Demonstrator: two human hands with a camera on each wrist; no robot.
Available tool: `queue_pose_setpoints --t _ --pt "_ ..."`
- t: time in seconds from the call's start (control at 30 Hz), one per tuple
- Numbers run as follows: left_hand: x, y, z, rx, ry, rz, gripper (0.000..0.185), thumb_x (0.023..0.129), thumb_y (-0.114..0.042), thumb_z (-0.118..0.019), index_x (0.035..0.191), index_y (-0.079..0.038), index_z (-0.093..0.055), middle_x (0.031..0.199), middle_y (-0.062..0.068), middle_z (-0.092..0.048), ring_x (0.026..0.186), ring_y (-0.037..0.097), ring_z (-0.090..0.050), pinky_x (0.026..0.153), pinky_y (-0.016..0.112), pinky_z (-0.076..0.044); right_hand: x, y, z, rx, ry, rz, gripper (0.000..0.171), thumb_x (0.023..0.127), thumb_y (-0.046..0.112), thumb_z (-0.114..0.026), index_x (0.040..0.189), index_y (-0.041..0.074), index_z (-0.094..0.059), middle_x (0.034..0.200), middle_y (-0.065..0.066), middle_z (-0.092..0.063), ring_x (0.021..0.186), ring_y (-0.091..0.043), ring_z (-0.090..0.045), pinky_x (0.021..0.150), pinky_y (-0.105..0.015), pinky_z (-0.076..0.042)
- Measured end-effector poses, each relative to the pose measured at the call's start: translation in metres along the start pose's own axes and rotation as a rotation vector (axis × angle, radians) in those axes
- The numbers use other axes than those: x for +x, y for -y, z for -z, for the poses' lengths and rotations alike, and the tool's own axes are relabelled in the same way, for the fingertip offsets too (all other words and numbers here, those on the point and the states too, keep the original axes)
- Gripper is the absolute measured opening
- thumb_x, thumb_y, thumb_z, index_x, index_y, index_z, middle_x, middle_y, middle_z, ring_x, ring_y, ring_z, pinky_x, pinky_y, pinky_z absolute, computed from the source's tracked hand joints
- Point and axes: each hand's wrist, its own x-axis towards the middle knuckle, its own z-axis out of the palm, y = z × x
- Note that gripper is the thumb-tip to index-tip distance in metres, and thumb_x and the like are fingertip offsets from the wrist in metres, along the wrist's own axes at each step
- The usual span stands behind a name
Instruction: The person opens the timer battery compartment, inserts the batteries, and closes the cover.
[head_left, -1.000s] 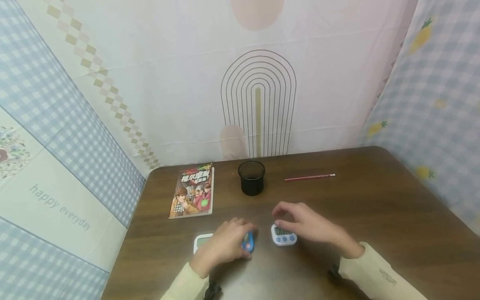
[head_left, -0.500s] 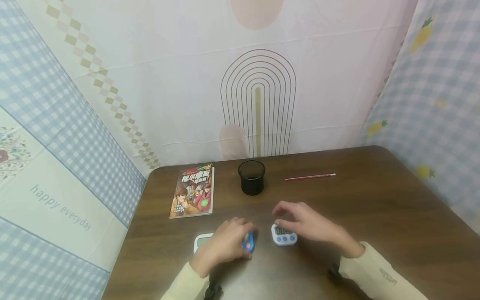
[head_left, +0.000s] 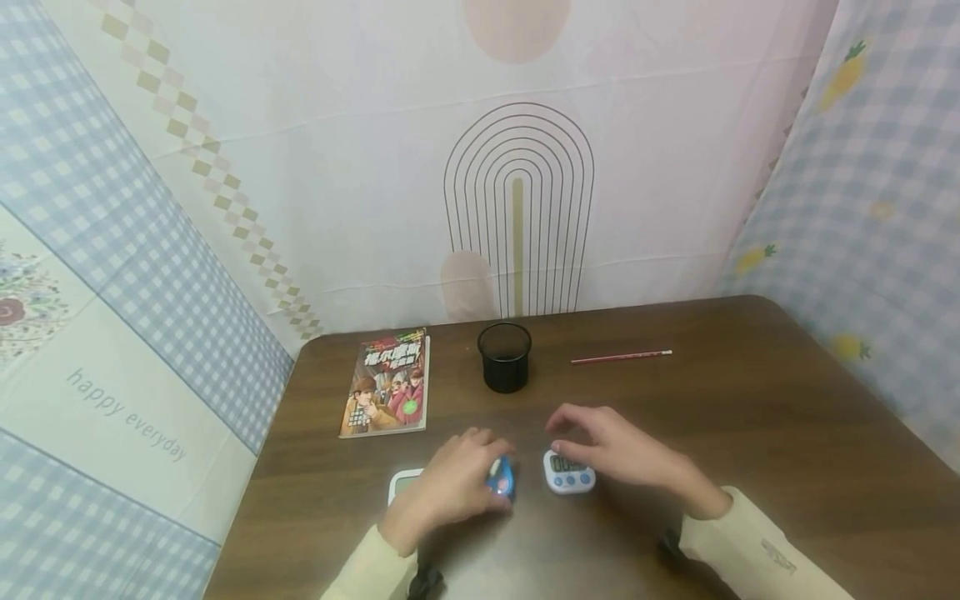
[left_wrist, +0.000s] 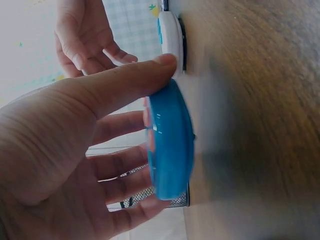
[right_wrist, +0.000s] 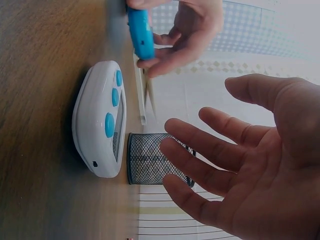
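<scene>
Blue timer (head_left: 500,481) sits pinched between thumb and fingers of the left hand (head_left: 450,487), on the counter (head_left: 750,433). Just right of it, the right hand (head_left: 622,450) hovers spread and relaxed over the white timer (head_left: 568,474), not gripping it.

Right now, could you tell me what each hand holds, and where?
The left hand grips the blue timer by its edges, thumb and fingers; the right hand holds nothing.
</scene>
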Motion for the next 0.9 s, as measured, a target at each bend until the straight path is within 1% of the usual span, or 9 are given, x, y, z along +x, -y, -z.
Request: queue_pose_setpoints --t 0.2,0.43,0.63,0.9 --pt "0.0013 -0.0007 0.0008 -0.011 -0.078 -0.035 0.061 0.08 -0.045 -0.09 0.131 -0.018 -0.071 0.124 0.0 -0.07 0.111 0.017 -0.063 0.095 0.034 -0.057 -0.0003 -0.0009 0.0002 0.001 0.0 -0.001 0.032 0.104 0.032 -0.067 0.126 0.009 -0.068 0.124 -0.009 -0.075 0.121 -0.029 -0.069 0.104 -0.059 -0.055" --pt "0.001 -0.002 0.0029 -0.008 -0.161 -0.082 0.059 0.082 -0.046 -0.089 0.13 -0.016 -0.072 0.121 -0.001 -0.069 0.108 0.015 -0.063 0.09 0.029 -0.058 -0.0003 -0.0008 -0.0005 -0.013 -0.005 0.008 0.028 0.105 0.031 -0.067 0.125 0.012 -0.069 0.123 -0.008 -0.075 0.118 -0.025 -0.07 0.102 -0.056 -0.057" --pt "0.001 -0.0042 0.005 -0.042 -0.186 -0.062 0.055 0.085 -0.047 -0.086 0.129 -0.019 -0.072 0.123 0.0 -0.068 0.109 0.015 -0.063 0.086 0.029 -0.059 -0.0005 -0.0013 -0.0004 -0.007 -0.004 0.006 0.028 0.104 0.031 -0.068 0.125 0.012 -0.069 0.123 -0.009 -0.075 0.117 -0.025 -0.07 0.101 -0.057 -0.057" --pt "-0.0004 -0.0078 0.007 -0.078 -0.222 -0.069 0.053 0.088 -0.049 -0.083 0.13 -0.02 -0.071 0.128 0.0 -0.066 0.114 0.016 -0.064 0.089 0.032 -0.061 -0.0005 -0.002 -0.0016 0.007 0.002 0.01 0.027 0.104 0.03 -0.068 0.124 0.012 -0.069 0.123 -0.009 -0.075 0.115 -0.025 -0.071 0.1 -0.057 -0.058"
